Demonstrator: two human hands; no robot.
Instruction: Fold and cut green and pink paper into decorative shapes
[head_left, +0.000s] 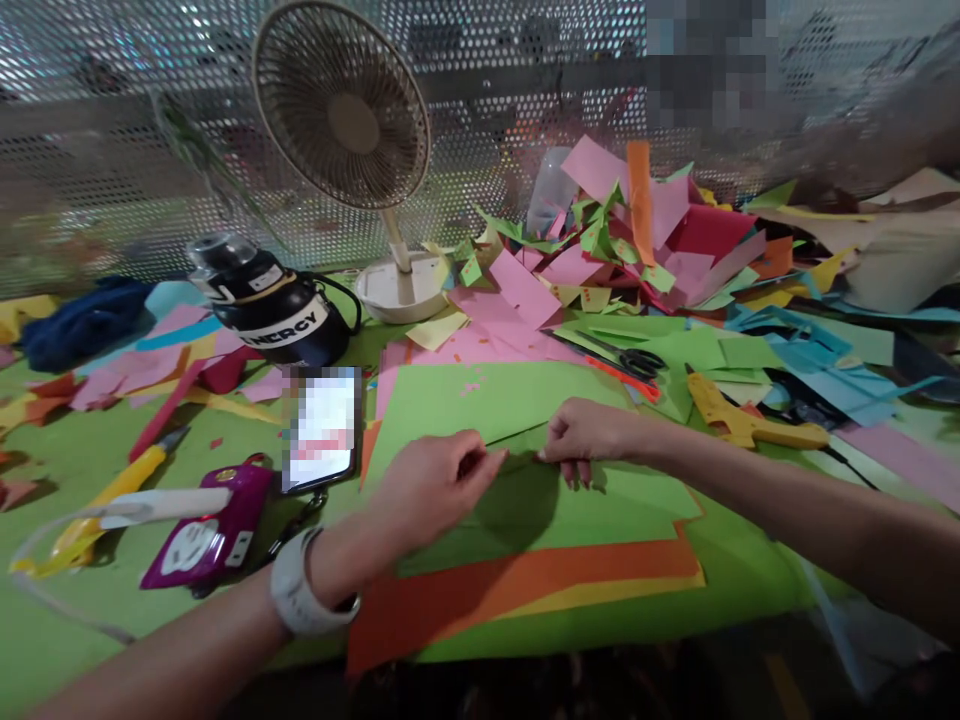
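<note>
Both hands meet over a stack of green paper point(615, 505) in the middle of the table. My left hand point(427, 485), with a white watch point(296, 590) on its wrist, is closed in a pinch at a raised green paper edge. Facing it, my right hand point(574, 440) is curled, thumb and finger pinched on the same green paper, other fingers bent under. A dark edge line and a shadow show between the hands. Orange paper point(450, 605) and a strip of yellow paper point(622, 590) stick out below the green sheets. Small pink bits point(472, 383) lie on the upper sheet.
A phone point(326, 430), a purple device point(210, 525), a yellow cutter point(112, 495) and a dark bottle point(277, 310) stand left. Behind are a fan point(352, 125) and a heap of paper scraps point(525, 285). Scissors point(622, 355) and a yellow glue gun point(750, 420) lie right.
</note>
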